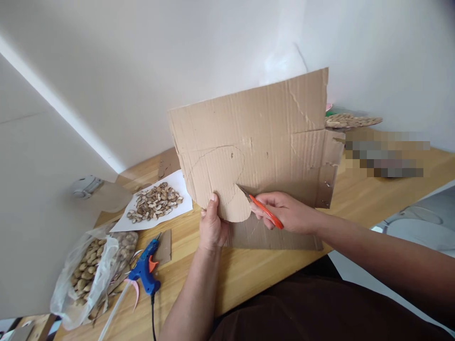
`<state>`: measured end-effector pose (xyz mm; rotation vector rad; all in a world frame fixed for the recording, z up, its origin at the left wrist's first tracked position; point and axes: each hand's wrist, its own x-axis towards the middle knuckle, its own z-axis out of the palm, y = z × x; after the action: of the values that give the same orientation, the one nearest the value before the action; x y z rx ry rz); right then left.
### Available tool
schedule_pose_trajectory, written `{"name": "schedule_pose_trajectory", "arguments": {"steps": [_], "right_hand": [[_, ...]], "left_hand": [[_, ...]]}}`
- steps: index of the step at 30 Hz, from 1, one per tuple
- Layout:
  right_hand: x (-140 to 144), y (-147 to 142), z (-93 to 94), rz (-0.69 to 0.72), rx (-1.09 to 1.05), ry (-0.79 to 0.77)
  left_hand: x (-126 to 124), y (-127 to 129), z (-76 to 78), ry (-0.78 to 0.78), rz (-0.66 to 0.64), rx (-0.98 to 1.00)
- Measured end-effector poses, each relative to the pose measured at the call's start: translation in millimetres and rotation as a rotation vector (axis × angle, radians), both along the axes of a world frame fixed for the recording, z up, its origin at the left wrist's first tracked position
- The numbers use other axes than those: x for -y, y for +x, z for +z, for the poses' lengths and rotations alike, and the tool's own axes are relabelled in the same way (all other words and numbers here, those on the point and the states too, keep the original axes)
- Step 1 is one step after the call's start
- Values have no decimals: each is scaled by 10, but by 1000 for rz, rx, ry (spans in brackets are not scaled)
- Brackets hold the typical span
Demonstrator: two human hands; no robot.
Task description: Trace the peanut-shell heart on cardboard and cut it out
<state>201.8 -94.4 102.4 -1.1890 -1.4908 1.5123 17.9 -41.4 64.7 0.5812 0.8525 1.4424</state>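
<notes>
Our left hand [212, 227] grips the lower edge of the cardboard sheet [256, 147], held upright above the worktop [249, 270]. Our right hand [289, 210] closes around orange scissors [261, 208], cutting its drawn outline.

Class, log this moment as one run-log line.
left hand: holds cardboard sheet upright | right hand: orange-handled scissors cutting pencilled outline | glue gun: on table

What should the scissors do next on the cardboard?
Probably snip a little further up along the pencil line. The orange scissors in the right hand have their tips at the drawn curve, the lower part is already cut, and the left hand steadies the cardboard.
</notes>
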Motion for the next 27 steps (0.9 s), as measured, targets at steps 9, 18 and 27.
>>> {"name": "schedule_pose_trajectory", "arguments": {"steps": [9, 18, 27], "right_hand": [[45, -30, -53, -36, -12, -7], [10, 11, -93, -35, -7, -22], [47, -52, -115, -96, 1, -35]], "left_hand": [[26, 30, 18, -24, -2, 20], [45, 52, 25, -33, -12, 18], [43, 50, 12, -22, -27, 17]]}}
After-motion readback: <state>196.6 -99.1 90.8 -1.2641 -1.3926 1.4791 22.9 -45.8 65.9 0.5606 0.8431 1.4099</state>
